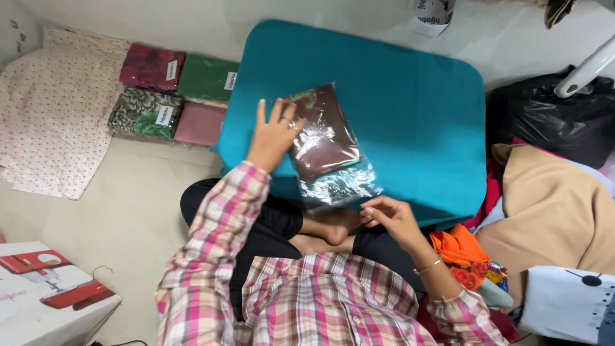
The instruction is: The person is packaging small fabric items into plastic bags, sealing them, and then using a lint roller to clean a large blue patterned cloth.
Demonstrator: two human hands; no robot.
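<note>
Your left hand point(274, 136) lies flat on the left edge of a clear plastic bag point(327, 147) holding a folded maroon cloth with a printed border, fingers point(261, 113) spread and pressing it down on the teal bench point(410, 109), a smooth, matte surface with rounded corners. The bag is glossy and crinkled; its empty open end reaches toward you at the bench's near edge. Your right hand point(392, 218) hovers just beside that end, fingers lightly curled together with the thumb meeting them, pinching nothing you can be sure of. You wear a pink plaid shirt with the sleeves down, and a thin bracelet point(428, 266) circles your right wrist. To your left, on the floor, four more bagged folded cloths point(173, 96) sit in a block beside a floral sheet point(51, 109). A tan cloth point(551, 205) and an orange cloth point(458, 247) heap at your right.
</note>
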